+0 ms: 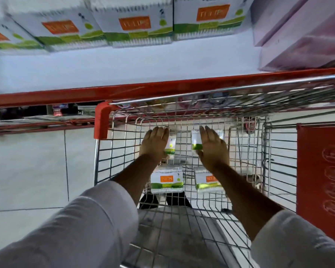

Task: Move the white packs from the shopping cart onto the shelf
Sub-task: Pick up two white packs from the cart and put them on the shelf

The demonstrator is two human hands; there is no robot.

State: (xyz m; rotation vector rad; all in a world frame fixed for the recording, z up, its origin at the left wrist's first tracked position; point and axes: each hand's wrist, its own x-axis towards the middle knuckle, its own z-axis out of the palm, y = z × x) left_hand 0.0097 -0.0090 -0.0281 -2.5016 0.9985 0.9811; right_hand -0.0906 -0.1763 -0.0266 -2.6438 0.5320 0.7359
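Both my hands reach down into the wire shopping cart (220,93). My left hand (154,142) lies over a white pack with a green band (171,146), fingers wrapped on it. My right hand (213,147) covers a second white pack (196,141) the same way. Two more white packs with orange labels lie on the cart floor nearer me, one on the left (166,180) and one on the right (205,183). Several matching packs (132,26) stand in a row at the back of the white shelf (124,64), above the cart.
The shelf's red front edge (124,92) runs just beyond the cart's rim. Pink boxes (298,35) stand at the shelf's right end. A red plastic panel (321,180) is on the cart's right side. Lower shelves (37,120) and light floor tiles (27,171) are on the left.
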